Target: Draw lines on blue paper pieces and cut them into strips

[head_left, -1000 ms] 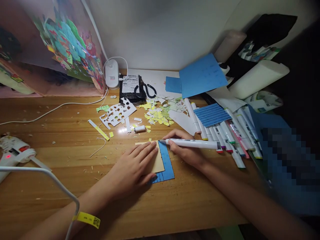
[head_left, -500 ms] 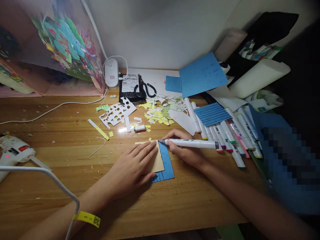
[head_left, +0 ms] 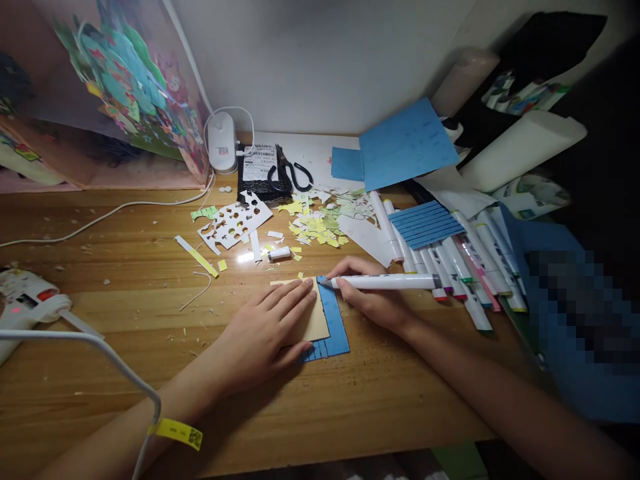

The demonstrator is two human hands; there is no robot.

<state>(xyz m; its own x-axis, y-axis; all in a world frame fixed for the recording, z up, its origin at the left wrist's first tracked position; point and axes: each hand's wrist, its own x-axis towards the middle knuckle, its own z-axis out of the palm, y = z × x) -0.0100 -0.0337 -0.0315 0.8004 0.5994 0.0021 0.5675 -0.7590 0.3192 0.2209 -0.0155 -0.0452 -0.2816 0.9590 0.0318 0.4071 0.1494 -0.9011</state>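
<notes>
My left hand (head_left: 273, 327) lies flat, its fingers on a pale tan card (head_left: 317, 320) that covers part of a blue sheet (head_left: 337, 327). Dark lines show on the blue sheet near my thumb. My right hand (head_left: 370, 297) grips a white marker (head_left: 390, 283) held nearly level, its dark tip at the top of the blue sheet, beside the card's upper right corner. Above and left of the tip lies a loose white cap (head_left: 279, 254).
Paper scraps (head_left: 320, 223), a punched white sheet (head_left: 237, 223) and black-handled scissors (head_left: 290, 175) lie beyond my hands. Several markers (head_left: 455, 260) and a lined blue piece (head_left: 427, 225) are at the right. A glue gun (head_left: 30, 300) and white cable (head_left: 115, 360) are at the left.
The marker tip has shifted very slightly down along the card's edge, with my right hand. The view has tilted a little. My left hand still presses on the card.
</notes>
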